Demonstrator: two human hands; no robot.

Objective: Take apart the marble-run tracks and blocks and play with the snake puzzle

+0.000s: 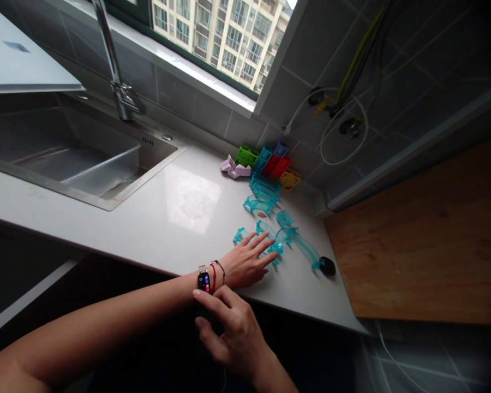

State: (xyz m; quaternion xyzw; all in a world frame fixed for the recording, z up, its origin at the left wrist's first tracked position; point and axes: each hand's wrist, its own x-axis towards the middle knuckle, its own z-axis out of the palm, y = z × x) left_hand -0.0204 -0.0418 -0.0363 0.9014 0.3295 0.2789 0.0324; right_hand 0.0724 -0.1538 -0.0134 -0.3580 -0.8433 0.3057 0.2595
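left hand (pixel 247 265): fingers spread, grasping nothing visible, over translucent teal curved plastic pieces (pixel 265 227) on glossy white counter (pixel 147 229) | right hand (pixel 241 330): half-curled by black-screened smartwatch (pixel 203 281), grip can't tell | risk: sideways palm drag could knock pieces off near edge

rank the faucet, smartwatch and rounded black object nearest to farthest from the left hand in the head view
1. Smartwatch, strapped at the wrist of the left hand
2. Rounded black object, to the right, near the countertop's right edge
3. Faucet, far left, behind the sink
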